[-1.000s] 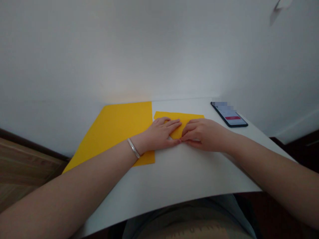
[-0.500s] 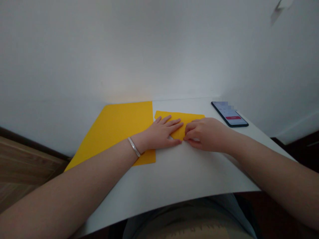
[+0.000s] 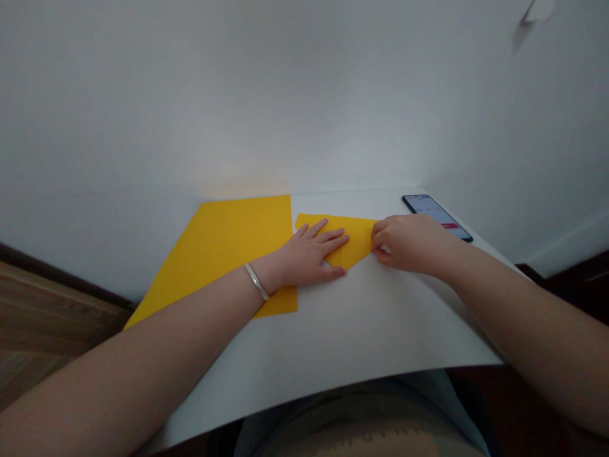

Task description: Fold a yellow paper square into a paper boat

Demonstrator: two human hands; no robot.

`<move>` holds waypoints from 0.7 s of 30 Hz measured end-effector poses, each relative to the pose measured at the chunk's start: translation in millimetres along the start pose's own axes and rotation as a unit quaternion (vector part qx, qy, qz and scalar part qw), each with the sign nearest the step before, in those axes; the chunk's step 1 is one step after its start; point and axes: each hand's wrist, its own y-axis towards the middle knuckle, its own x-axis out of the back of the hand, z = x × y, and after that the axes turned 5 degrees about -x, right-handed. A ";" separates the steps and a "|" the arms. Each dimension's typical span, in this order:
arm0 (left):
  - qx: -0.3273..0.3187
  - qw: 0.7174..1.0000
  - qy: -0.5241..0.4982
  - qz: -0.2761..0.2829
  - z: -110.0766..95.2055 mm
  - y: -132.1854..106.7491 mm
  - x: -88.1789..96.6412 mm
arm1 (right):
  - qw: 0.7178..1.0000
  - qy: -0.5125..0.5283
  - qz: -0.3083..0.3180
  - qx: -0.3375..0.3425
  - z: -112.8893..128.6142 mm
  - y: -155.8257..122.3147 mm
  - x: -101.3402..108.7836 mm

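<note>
A folded piece of yellow paper lies on the white tabletop, its lower edges slanting down to a point. My left hand is flat with fingers spread, pressing on the left part of this paper. At the paper's right end, my right hand has its fingers closed in a pinch along the slanted edge. Its fingertips cover that corner. A larger yellow sheet lies flat to the left, partly beneath my left wrist and forearm.
A phone with a lit screen lies at the back right, partly hidden behind my right hand. White walls rise behind and beside the table. A wooden surface stands at the lower left.
My right hand has slid right and slightly away from me, from the paper's lower point along its slanted edge to the right corner. My left hand has stayed put.
</note>
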 end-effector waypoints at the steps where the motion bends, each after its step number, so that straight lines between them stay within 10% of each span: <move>1: 0.000 1.000 -0.002 0.000 -0.1 -0.5 0.3 | 1.000 0.002 -0.002 -0.010 -1.6 0.5 -0.9; 21: 0.004 1.000 -0.017 0.023 0.4 -3.0 1.9 | 0.991 -0.039 0.033 -0.125 -16.6 6.4 -6.4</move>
